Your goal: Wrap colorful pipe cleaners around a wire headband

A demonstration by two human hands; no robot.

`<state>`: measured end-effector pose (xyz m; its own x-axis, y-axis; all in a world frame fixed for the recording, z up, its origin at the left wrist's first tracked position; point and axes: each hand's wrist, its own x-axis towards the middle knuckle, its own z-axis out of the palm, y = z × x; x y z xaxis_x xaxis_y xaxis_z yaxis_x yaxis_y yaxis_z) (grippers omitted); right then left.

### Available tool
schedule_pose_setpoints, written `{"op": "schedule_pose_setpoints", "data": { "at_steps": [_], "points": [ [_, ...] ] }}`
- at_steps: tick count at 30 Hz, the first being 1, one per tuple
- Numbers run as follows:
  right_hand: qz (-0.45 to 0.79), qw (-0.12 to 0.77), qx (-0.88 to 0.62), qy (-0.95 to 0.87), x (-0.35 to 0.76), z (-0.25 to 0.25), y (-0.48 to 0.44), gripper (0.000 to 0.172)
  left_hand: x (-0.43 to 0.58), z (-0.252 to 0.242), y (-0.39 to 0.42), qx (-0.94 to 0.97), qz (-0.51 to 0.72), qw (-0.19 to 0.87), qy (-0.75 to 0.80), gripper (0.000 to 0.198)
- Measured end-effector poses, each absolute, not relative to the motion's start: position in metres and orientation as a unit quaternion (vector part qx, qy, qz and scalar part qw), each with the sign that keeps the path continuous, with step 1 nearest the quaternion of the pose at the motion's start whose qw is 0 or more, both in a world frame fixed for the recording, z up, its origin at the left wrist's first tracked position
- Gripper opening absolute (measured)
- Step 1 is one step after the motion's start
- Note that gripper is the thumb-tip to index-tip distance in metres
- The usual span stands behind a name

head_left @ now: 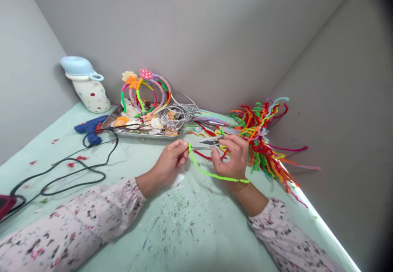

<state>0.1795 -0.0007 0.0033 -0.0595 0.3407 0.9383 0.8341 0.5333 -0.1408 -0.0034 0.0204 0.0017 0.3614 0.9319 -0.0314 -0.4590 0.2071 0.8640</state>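
Observation:
My left hand [172, 159] is closed in a pinch on one end of a neon green pipe cleaner [208, 174]. The pipe cleaner hangs in a curve to the right, and its far end lies across my right wrist. Thin grey wire [202, 147] runs from my left fingertips to my right hand [232, 157], whose thumb and fingers are curled around it. A dark pointed metal piece [210, 142] shows just beside those fingers; I cannot tell whether it is held or lies behind.
Behind my hands, a metal tray [147, 134] holds coiled grey wire and several flower-trimmed headbands [144, 90]. Loose colourful pipe cleaners [260, 141] are heaped at the right. A blue glue gun [92, 129], its black cord [73, 185] and a white bottle [90, 94] stand left.

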Motion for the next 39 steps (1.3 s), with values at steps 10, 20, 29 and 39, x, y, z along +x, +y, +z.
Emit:
{"op": "schedule_pose_setpoints", "data": {
  "at_steps": [10,20,29,39],
  "points": [
    [0.06,0.442,-0.418,-0.792,0.164,-0.004,-0.003,0.034,0.003,0.004,0.013,0.358,0.486,0.744,0.285,0.019],
    [0.232,0.525,-0.464,-0.675,0.156,-0.001,-0.012,0.013,0.008,0.004,0.005,0.36,0.444,0.77,0.282,0.024],
    [0.242,0.528,-0.46,-0.672,0.158,-0.004,-0.01,0.013,0.006,0.002,0.005,0.334,0.428,0.794,0.273,0.022],
    [0.211,0.522,-0.454,-0.691,0.158,0.004,-0.01,0.009,0.005,0.002,0.006,0.343,0.421,0.793,0.276,0.022]
  ]
}}
